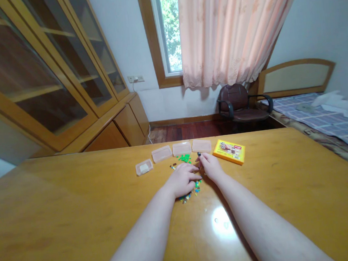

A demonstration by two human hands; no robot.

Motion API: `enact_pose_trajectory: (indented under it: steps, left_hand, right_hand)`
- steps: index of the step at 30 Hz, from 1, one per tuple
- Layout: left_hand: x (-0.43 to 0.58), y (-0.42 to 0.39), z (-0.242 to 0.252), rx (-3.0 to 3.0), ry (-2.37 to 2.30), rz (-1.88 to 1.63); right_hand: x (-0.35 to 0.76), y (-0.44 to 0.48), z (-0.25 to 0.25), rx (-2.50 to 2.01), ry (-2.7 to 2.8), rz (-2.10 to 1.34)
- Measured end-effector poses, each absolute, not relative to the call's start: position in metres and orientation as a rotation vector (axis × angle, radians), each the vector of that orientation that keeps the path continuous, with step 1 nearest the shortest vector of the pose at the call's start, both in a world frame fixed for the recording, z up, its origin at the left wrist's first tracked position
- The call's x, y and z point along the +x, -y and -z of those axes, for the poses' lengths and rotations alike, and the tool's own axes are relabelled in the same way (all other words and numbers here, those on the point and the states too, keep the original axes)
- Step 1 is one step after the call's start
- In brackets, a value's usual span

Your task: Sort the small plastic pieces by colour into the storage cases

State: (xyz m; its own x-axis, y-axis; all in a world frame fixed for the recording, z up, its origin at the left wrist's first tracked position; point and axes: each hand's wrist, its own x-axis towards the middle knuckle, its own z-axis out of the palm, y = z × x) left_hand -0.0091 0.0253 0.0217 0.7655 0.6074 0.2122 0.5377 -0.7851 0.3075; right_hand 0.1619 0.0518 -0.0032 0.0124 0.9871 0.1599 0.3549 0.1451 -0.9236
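Small colourful building bricks (pixel 197 188) lie in a loose heap on the wooden table, partly under my left hand (pixel 183 180). That hand is palm down over them with its fingers apart. Just to the right, my right hand (pixel 210 166) has its fingers curled together close to the left fingertips. A dark spot shows at one of its fingertips; whether a brick is pinched there I cannot make out. Beyond the hands is a group of green bricks (pixel 184 158). A few brown and pale bricks (pixel 173 166) lie left of them.
Three clear plastic trays (pixel 162 154) stand in a row behind the bricks. A smaller tray (pixel 138 170) at their left holds a whitish item. On the right lies a yellow box (pixel 228 158). Past the table's far edge are an office chair (pixel 235 100) and a bed.
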Motion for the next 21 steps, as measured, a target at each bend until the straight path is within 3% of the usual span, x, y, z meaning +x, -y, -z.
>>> enact_pose_trajectory:
  steps: [12,21]
  left_hand:
    - [-0.011,-0.035,0.001,2.465,-1.603,-0.592]
    - [-0.013,-0.037,-0.011,2.413,-1.604,-0.748]
  right_hand:
    - [0.162,-0.051,0.004,-1.356,1.506,-0.848]
    - [0.163,-0.053,0.008,-1.350,1.500,-0.849]
